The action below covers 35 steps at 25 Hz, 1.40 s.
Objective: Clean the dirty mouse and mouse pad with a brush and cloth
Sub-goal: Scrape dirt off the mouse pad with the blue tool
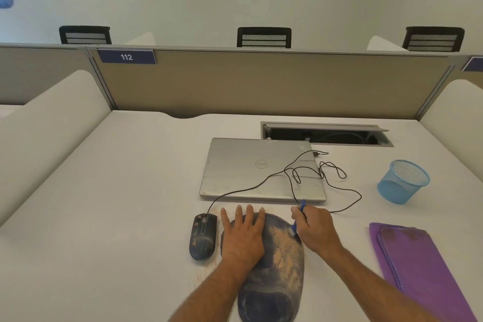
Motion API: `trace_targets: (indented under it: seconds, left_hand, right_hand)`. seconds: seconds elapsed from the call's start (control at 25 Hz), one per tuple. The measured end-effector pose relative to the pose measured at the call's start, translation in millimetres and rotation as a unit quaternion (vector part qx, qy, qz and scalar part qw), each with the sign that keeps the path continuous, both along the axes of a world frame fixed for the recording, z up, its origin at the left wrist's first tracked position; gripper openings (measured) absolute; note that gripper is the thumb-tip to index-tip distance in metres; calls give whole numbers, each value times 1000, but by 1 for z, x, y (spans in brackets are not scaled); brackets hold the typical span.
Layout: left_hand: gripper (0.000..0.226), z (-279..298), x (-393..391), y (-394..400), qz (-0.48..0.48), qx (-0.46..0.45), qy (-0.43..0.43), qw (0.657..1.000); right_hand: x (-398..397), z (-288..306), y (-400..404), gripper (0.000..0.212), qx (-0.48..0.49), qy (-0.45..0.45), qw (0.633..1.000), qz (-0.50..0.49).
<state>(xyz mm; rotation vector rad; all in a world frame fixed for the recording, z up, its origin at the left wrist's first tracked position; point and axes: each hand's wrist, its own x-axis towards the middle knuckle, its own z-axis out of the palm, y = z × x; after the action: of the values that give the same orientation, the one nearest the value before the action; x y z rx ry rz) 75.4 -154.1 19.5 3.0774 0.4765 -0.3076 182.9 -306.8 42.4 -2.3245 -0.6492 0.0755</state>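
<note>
Mouse pad (277,269): dark, dusted with tan grit, lying under both hands. Left hand (243,232): fingers straight, pressed flat on the pad. Right hand (315,230): fingers curled around blue brush (298,219), bristles on pad. Mouse (203,236): just beyond the left little finger. Purple cloth (418,264): well right of the right fingers.

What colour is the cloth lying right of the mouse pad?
Purple; the folded cloth shows clearly in the head view.
</note>
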Motion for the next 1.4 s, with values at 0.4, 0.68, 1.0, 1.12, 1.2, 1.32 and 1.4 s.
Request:
trace_targets:
  seconds: [0.4, 0.68, 1.0, 1.12, 1.2, 1.32, 1.4]
  left_hand:
    - [60, 2, -3, 3, 2, 4, -17, 1000]
    - [59, 0, -5, 3, 24, 5, -16, 1000]
    - [60, 1, -6, 2, 37, 3, -14, 999]
    - [61, 1, -6, 2, 40, 1, -8, 999]
    - [60, 0, -6, 1, 41, 0, -8, 999]
    - [60, 0, -6, 2, 42, -1, -5, 999]
    - [62, -2, -6, 2, 43, -1, -3, 999]
  right_hand:
    - [-5, 2, 0, 33, 3, 19, 1000, 5]
    - [-5, 5, 1, 37, -15, 11, 1000, 3]
    - [-11, 9, -2, 34, -19, 30, 999, -2]
    - [-8, 8, -1, 36, 8, 30, 999, -23]
    - [-10, 8, 1, 36, -42, 31, 999, -6]
    - [-11, 8, 2, 33, -13, 34, 999, -12]
    - [-12, 6, 3, 33, -7, 29, 999, -20]
